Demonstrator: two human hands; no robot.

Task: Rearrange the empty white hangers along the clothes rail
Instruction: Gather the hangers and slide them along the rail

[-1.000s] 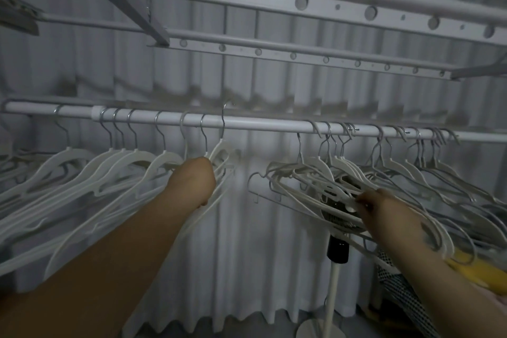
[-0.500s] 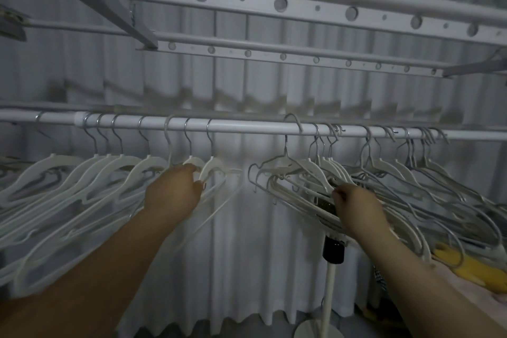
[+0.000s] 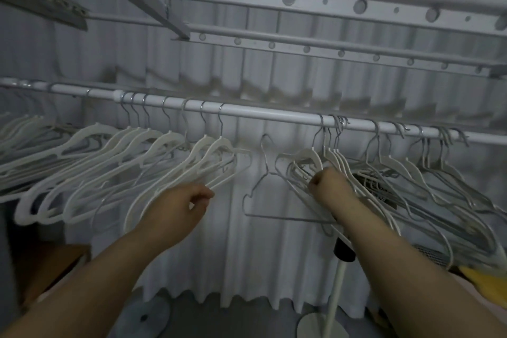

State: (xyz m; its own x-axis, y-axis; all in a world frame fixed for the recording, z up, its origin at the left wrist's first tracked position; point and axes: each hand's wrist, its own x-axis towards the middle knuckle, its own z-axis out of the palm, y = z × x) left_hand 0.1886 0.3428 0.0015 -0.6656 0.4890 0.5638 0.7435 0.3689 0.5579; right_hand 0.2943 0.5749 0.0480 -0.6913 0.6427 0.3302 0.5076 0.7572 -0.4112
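The job is looking partway through: the empty white hangers are sitting in two groups on the clothes rail (image 3: 274, 114), with a bare stretch of rail lying between them at 12 o'clock from the hands. The left bunch (image 3: 170, 140), out at 9 o'clock, is hanging fairly evenly, hooks apart. The right bunch (image 3: 395, 163), at 3 o'clock, is crowding together with hooks overlapping and arms tangling, so that side is probably the part needing spreading. One loose hanger (image 3: 288, 218) is riding off the rail and tilting, its hook sitting just under the bare stretch. The right hand (image 3: 327, 188) is curling tightly round hanger arms at the near end of the right bunch and appears to be carrying the loose hanger. The left hand (image 3: 179, 204) is curling loosely, its fingertips lying at the lower arm of the last left-bunch hanger at its 1 o'clock; I cannot tell whether it is pinching. The hangers are looking slim, with white shoulders and thin metal hooks
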